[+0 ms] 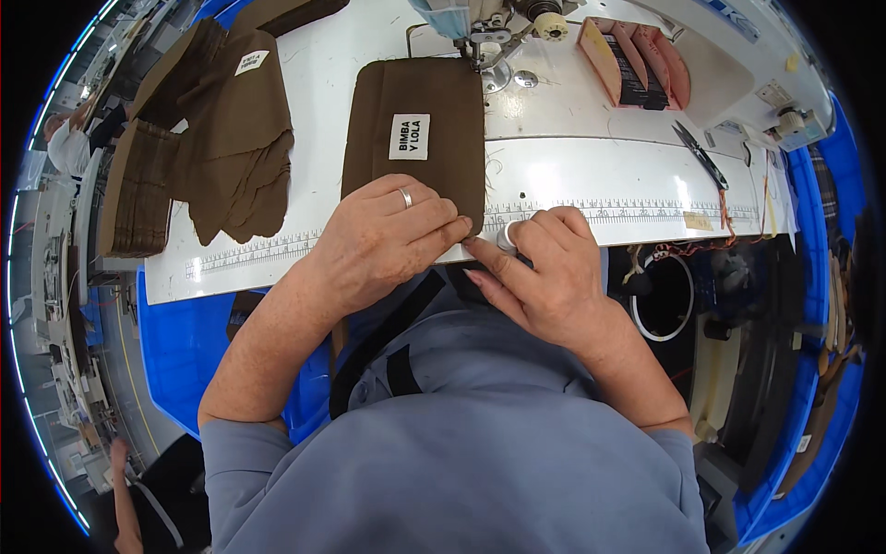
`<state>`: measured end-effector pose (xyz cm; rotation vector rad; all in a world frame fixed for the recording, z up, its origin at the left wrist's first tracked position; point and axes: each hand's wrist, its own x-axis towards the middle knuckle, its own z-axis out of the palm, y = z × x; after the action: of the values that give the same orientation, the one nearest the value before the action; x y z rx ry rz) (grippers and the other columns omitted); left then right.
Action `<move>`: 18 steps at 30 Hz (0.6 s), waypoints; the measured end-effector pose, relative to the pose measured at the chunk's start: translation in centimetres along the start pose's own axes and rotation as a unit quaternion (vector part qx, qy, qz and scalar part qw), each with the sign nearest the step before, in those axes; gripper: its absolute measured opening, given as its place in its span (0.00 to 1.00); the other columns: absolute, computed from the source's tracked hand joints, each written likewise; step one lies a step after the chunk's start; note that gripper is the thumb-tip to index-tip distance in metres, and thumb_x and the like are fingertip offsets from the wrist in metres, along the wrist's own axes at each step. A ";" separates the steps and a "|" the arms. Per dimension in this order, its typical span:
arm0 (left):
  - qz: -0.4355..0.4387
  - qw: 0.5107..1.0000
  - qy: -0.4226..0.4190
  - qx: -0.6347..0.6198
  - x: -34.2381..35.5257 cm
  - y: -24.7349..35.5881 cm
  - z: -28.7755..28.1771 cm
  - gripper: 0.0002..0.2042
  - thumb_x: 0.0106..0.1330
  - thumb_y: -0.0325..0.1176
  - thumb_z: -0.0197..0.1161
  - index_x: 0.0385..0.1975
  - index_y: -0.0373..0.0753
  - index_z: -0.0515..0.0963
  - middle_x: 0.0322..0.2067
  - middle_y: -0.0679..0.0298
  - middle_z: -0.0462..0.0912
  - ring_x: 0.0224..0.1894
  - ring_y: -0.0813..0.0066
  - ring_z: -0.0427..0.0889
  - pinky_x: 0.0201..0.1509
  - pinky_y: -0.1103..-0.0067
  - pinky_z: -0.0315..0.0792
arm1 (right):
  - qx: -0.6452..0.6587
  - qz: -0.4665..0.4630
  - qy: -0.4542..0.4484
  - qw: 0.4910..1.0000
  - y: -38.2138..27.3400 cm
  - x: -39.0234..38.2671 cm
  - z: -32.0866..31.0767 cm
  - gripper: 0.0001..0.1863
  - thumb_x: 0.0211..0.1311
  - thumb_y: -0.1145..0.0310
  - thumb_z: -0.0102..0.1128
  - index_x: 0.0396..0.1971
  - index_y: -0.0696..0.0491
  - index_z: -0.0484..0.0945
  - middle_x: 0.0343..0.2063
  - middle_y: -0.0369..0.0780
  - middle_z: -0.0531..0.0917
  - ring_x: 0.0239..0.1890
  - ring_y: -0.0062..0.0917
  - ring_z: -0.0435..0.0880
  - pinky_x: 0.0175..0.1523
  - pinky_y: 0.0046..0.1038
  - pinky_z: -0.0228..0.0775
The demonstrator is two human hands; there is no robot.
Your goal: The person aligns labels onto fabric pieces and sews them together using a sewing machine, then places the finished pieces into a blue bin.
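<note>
A brown fabric piece [425, 92] with a white label lies on the white sewing table, its far right edge beneath the sewing machine's needle area [482, 55]. My left hand [388, 235], a ring on one finger, rests over its near end, with fingertips closed on the cloth at the near right corner. Right beside those fingertips, my right hand [549, 268] pinches the same corner at the table's front edge, index finger above and thumb below. A white cover [506, 237] wraps one of its fingertips. The cloth under my left palm is hidden.
Stacked brown fabric pieces [235, 138] lie at the left. A pink divided box [637, 65] and thread snips [701, 155] sit to the right. A printed ruler [637, 210] runs along the front edge. Blue bins [175, 342] stand on both sides; other people are at far left.
</note>
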<state>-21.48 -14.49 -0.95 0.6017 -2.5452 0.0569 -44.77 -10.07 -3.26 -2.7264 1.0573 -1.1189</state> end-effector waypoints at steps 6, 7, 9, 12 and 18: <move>0.011 1.000 -0.007 0.001 0.3 0.1 -0.2 0.14 0.52 0.28 0.66 0.39 0.35 0.86 0.35 0.66 0.83 0.36 0.70 0.84 0.46 0.73 0.81 | 0.008 0.005 0.001 1.000 0.1 0.0 0.2 0.18 0.46 0.66 0.78 0.39 0.52 0.87 0.28 0.33 0.73 0.31 0.27 0.76 0.41 0.32 0.65; 0.013 1.000 -0.008 0.002 0.4 0.1 -0.3 0.14 0.52 0.28 0.66 0.39 0.35 0.86 0.35 0.66 0.83 0.36 0.70 0.84 0.46 0.73 0.81 | 0.010 0.004 0.003 1.000 0.1 0.1 0.3 0.19 0.45 0.65 0.78 0.40 0.51 0.87 0.28 0.34 0.72 0.30 0.28 0.74 0.40 0.33 0.63; 0.021 0.999 -0.018 0.016 0.4 0.2 -0.4 0.14 0.52 0.28 0.67 0.40 0.35 0.86 0.36 0.65 0.83 0.36 0.70 0.84 0.46 0.73 0.82 | 0.011 0.002 0.004 1.000 0.2 0.1 0.2 0.20 0.44 0.64 0.78 0.41 0.50 0.88 0.28 0.35 0.71 0.29 0.29 0.72 0.39 0.34 0.62; 0.025 0.998 -0.041 0.030 0.5 0.4 -1.0 0.14 0.55 0.28 0.67 0.41 0.36 0.86 0.36 0.66 0.83 0.36 0.70 0.84 0.47 0.73 0.82 | 0.008 0.003 -0.011 1.000 0.2 0.1 -0.2 0.17 0.46 0.66 0.78 0.39 0.53 0.87 0.28 0.34 0.74 0.31 0.27 0.76 0.41 0.32 0.66; -0.006 0.995 -0.090 0.036 0.6 1.0 -2.1 0.08 0.56 0.28 0.71 0.35 0.38 0.87 0.37 0.67 0.85 0.37 0.72 0.85 0.48 0.72 0.82 | 0.043 0.014 -0.014 0.999 1.0 0.2 -0.7 0.15 0.46 0.67 0.78 0.35 0.51 0.85 0.31 0.36 0.75 0.33 0.30 0.77 0.41 0.34 0.68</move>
<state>-21.35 -13.52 1.21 0.6784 -2.7231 0.0931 -45.71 -10.82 -2.83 -2.6449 1.0161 -1.0918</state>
